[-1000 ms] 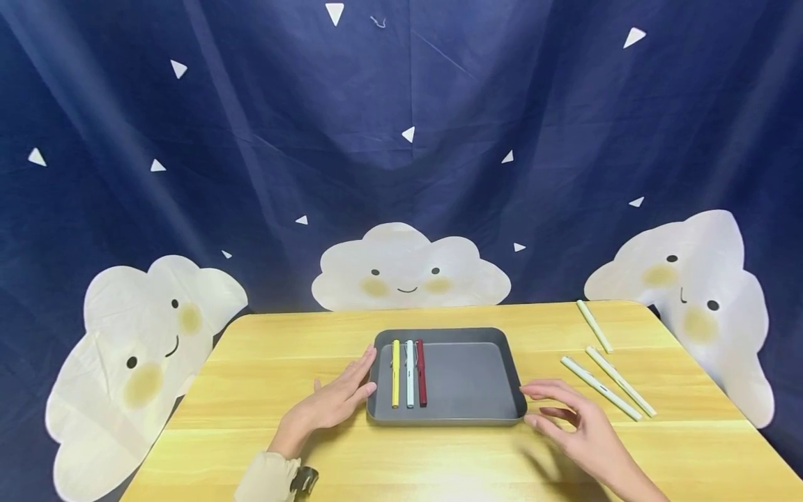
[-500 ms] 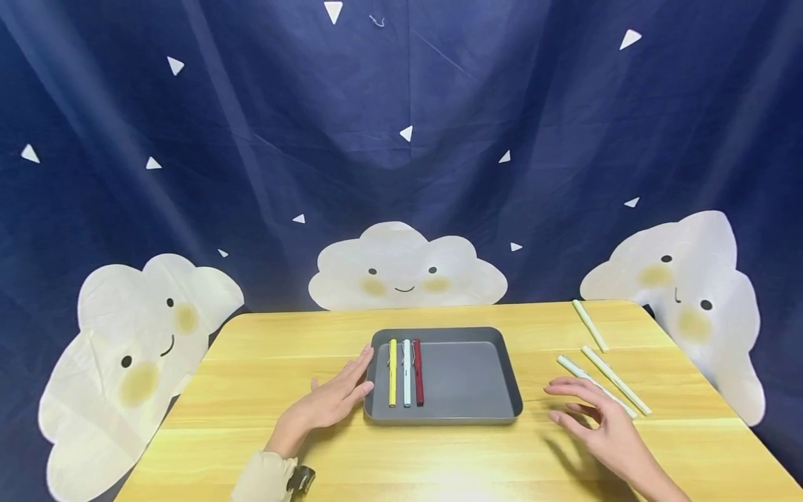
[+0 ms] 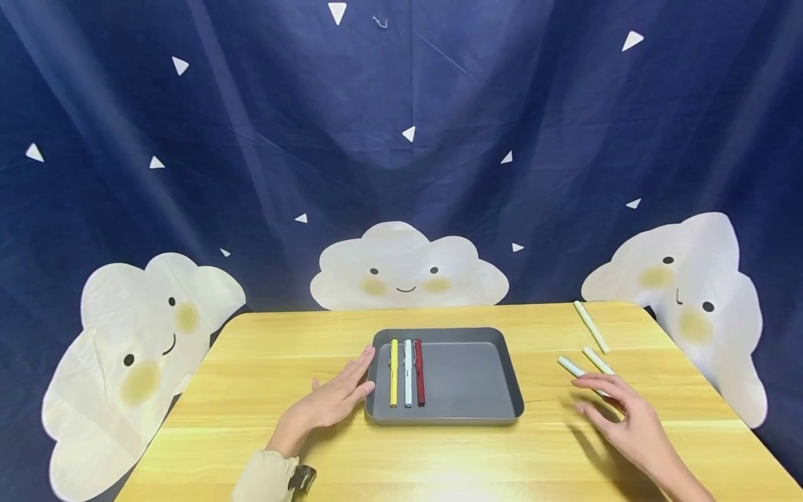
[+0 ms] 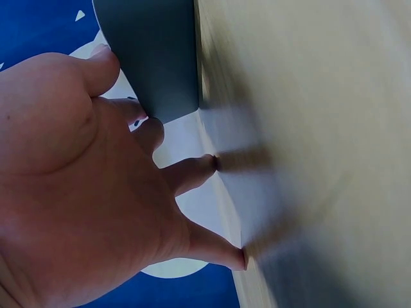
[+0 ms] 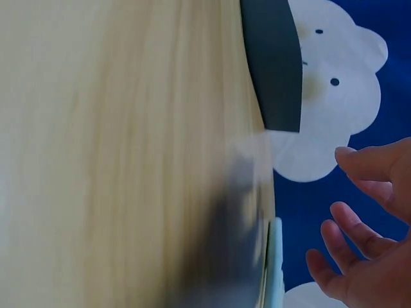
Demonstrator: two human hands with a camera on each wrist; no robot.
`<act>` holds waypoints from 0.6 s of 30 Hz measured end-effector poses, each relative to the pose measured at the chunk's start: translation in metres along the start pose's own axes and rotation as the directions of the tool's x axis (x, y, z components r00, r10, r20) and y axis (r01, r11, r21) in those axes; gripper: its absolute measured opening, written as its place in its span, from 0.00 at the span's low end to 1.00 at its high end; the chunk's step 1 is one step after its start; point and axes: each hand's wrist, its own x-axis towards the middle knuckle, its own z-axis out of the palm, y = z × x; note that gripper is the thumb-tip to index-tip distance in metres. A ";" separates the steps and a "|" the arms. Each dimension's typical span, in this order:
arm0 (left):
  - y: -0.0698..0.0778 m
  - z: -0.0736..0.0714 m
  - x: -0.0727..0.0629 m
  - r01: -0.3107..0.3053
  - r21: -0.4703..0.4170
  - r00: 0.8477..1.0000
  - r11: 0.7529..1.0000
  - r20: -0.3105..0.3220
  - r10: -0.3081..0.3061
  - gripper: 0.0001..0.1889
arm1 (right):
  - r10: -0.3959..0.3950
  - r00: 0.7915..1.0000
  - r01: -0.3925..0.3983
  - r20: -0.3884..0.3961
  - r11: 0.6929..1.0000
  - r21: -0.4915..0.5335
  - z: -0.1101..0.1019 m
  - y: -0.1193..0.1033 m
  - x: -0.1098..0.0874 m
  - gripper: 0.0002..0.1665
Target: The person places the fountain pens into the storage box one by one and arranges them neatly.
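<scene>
A dark grey tray (image 3: pixel 470 383) holds a yellow pen (image 3: pixel 394 376), a pale blue pen (image 3: pixel 408 380) and a dark red pen (image 3: pixel 419 376), side by side at its left end. With fingers extended, my left hand (image 3: pixel 329 404) touches the tray's left wall; the left wrist view shows its thumb at the tray (image 4: pixel 157 58) and two fingertips on the table. My right hand (image 3: pixel 633 418) hovers over the table's right part, fingers bent and holding nothing. Partly behind it lie a pale blue-green pen (image 3: pixel 569 365) and a pale green pen (image 3: pixel 597 359).
Another pale green pen (image 3: pixel 591 326) lies farther back, towards the table's far right corner. The wooden table (image 3: pixel 301 348) ends at a dark blue curtain (image 3: pixel 351 167) printed with white clouds.
My right hand has moved right, away from the tray's right edge, to over the two nearer pens. The left hand has stayed at the tray, and the pens lie as before.
</scene>
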 end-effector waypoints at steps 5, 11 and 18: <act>-0.003 -0.001 0.001 0.012 0.012 1.000 1.000 0.014 -0.013 0.36 | 0.008 1.000 -0.008 -0.008 1.000 -0.029 -0.002 0.010 0.004 0.23; 0.000 -0.002 0.000 0.003 0.023 1.000 1.000 0.020 -0.003 0.35 | 0.041 0.999 -0.043 -0.017 0.994 -0.098 -0.004 0.021 0.006 0.21; 0.005 -0.005 0.000 0.029 0.014 0.999 0.999 0.034 -0.029 0.35 | -0.007 0.999 0.001 -0.031 0.987 -0.163 -0.002 0.035 0.011 0.23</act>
